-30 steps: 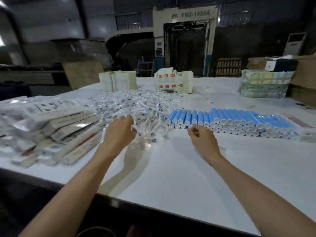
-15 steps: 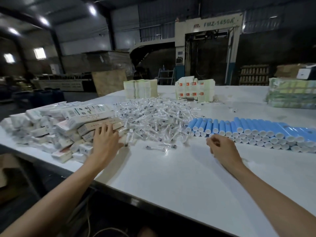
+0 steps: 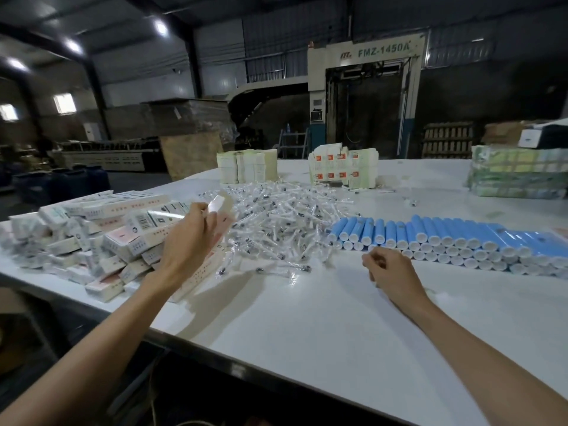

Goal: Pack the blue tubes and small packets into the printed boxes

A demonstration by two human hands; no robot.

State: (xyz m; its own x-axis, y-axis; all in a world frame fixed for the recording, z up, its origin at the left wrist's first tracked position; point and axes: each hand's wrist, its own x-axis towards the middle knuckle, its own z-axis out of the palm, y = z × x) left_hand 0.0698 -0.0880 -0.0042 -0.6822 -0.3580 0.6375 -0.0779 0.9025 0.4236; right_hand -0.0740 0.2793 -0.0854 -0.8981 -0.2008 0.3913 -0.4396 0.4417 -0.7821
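A heap of printed boxes (image 3: 92,232) lies at the table's left. My left hand (image 3: 187,241) is raised over its right edge, shut on one long printed box (image 3: 222,224) that tilts upward with its end flap open. A pile of small clear packets (image 3: 282,216) fills the middle of the table. To the right, blue tubes (image 3: 461,238) with white caps lie stacked in a long row. My right hand (image 3: 393,272) rests on the table just in front of the row's left end, fingers curled shut; nothing shows in it.
Flat carton stacks (image 3: 246,166) (image 3: 342,167) stand at the back of the white table (image 3: 307,318), and a wrapped bundle (image 3: 519,173) sits at the far right. The table's dark front edge (image 3: 233,368) runs diagonally below my arms. A large machine stands behind.
My left hand left the packet pile, went left to the box heap and lifted one box. My right hand stayed by the tubes. The view turned left.
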